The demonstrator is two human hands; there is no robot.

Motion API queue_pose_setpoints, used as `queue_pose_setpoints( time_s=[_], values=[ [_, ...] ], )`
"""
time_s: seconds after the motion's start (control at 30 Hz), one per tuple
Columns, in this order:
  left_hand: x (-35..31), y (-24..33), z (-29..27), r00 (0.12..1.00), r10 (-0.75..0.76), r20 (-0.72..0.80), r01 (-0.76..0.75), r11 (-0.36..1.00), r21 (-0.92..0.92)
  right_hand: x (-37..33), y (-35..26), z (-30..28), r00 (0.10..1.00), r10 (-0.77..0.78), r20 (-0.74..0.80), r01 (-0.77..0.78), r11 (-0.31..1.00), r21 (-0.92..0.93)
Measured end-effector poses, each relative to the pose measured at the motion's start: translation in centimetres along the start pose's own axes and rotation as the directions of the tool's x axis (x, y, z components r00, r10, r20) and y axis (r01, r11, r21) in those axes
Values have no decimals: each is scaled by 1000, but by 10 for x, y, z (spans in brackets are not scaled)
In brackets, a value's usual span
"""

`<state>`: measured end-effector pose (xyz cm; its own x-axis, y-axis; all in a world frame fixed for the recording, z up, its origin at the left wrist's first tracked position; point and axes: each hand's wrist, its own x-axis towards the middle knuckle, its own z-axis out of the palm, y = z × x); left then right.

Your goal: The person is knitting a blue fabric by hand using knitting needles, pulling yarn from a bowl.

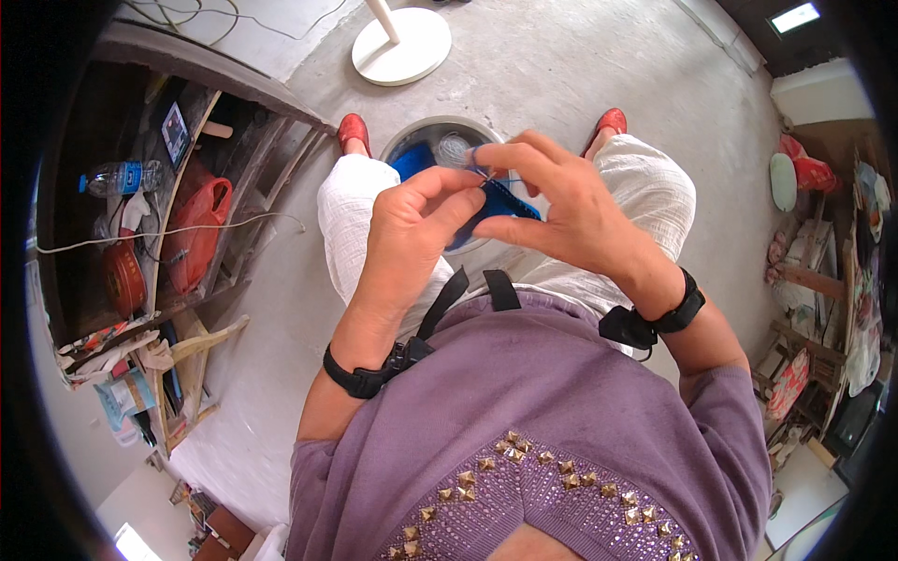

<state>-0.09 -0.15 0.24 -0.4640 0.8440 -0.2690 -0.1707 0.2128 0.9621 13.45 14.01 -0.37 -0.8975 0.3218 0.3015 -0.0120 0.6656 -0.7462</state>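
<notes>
Over a basin between my knees, both hands meet at a dark blue knitted or crocheted piece (510, 202). My left hand (412, 213) is closed, its thumb and index finger pinched at the piece's upper edge. Around that edge my right hand (571, 201) curves, thumb below and index finger above, with a strand of yarn at the index fingertip. A thin, shiny tip shows between the fingers; whether it is a hook or a needle I cannot tell. Inside the round grey basin (398, 140) lie a light grey yarn ball (453, 150) and a bright blue piece (412, 161).
A white round stand base (402, 49) rests on the concrete floor ahead. To the left, an open wooden cabinet holds a plastic bottle (122, 179), a red bag (199, 234) and a phone-like screen (175, 134). Cluttered shelves (804, 271) line the right side.
</notes>
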Motion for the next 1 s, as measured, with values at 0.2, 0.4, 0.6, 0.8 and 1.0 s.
queue_pose_setpoints(
  time_s=[0.2,0.4,0.6,0.8,1.0],
  values=[
    [0,0,-6,997,-25,-67,24,1000,-8,-25,4,-1,978,204,49,-208,973,104],
    [1,3,-2,993,-21,-119,12,997,-78,-32,2,-1,977,209,43,-214,959,184],
    [2,0,-5,993,-36,-109,27,997,-78,-37,6,-5,971,218,96,-237,930,281],
    [2,4,-5,998,-26,-65,23,999,-40,-33,1,-6,970,205,129,-237,918,319],
    [1,1,-4,996,-69,-52,66,996,-63,-29,-1,-4,944,319,88,-329,884,332]
  ],
)
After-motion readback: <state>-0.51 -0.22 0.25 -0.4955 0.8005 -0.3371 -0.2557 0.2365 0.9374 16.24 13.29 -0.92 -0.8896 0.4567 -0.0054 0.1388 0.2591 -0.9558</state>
